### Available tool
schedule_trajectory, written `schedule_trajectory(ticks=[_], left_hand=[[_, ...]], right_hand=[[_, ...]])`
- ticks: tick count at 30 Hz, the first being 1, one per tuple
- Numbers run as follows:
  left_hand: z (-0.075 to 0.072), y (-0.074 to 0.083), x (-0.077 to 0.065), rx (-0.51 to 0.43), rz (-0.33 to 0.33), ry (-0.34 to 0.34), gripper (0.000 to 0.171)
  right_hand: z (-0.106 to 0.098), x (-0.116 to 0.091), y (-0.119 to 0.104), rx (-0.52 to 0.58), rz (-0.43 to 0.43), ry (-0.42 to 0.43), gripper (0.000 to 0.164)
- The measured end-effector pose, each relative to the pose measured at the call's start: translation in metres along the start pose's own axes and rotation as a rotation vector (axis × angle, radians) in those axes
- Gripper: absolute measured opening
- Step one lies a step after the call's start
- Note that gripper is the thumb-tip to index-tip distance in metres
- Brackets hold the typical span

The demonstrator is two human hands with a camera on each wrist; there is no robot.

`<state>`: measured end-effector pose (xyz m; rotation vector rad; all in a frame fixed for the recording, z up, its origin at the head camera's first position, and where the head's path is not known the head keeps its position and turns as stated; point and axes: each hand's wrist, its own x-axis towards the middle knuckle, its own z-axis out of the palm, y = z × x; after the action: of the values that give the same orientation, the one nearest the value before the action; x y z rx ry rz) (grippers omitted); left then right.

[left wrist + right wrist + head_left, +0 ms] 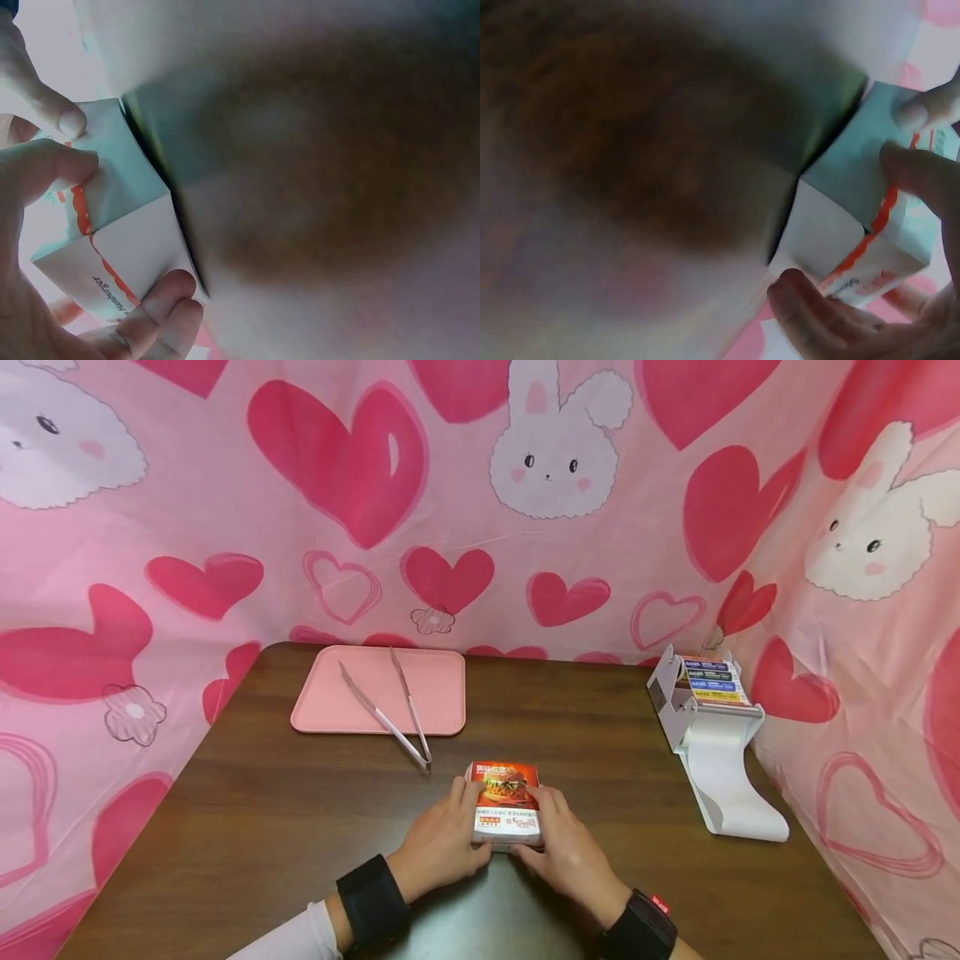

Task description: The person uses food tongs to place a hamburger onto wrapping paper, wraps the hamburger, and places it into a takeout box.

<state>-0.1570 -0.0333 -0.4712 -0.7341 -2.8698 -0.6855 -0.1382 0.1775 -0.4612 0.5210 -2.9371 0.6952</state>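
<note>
A closed cardboard burger box (507,820), red and white with a burger picture on its lid, sits at the middle of the dark table, close to the person. The left hand (441,837) grips its left side, thumb on the near face. On the other side, the right hand (572,852) holds it the same way. Up close in the left wrist view, the box's white wall (124,184) carries a red wavy line, with the thumb and fingers around a corner. The right wrist view shows the opposite corner of the box (840,169) between thumb and fingers.
Metal tongs (384,720) lie across a pink tray (315,714) at the back left, their joined end over the tabletop (247,810). A label dispenser (670,687) with a hanging white paper strip (723,785) stands at the right. A heart-patterned cloth (465,468) surrounds the table.
</note>
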Motion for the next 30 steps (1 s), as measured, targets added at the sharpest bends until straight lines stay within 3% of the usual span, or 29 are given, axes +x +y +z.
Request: schedule_trajectory(ticks=[6, 14, 22, 30], left_hand=[[-0.001, 0.0, -0.001, -0.005, 0.004, -0.012, 0.084], [-0.008, -0.006, 0.0, -0.011, -0.008, -0.035, 0.094], [-0.021, -0.012, 0.002, -0.11, -0.018, -0.049, 0.078], [-0.019, -0.015, 0.001, -0.19, -0.041, -0.083, 0.079]], right_hand=[[-0.009, 0.001, 0.004, 0.171, 0.023, -0.077, 0.075], [-0.005, 0.003, 0.003, 0.136, 0.022, -0.059, 0.076], [-0.006, 0.006, 0.005, 0.26, 0.085, -0.064, 0.089], [-0.008, 0.007, 0.006, 0.265, 0.114, -0.119, 0.097]])
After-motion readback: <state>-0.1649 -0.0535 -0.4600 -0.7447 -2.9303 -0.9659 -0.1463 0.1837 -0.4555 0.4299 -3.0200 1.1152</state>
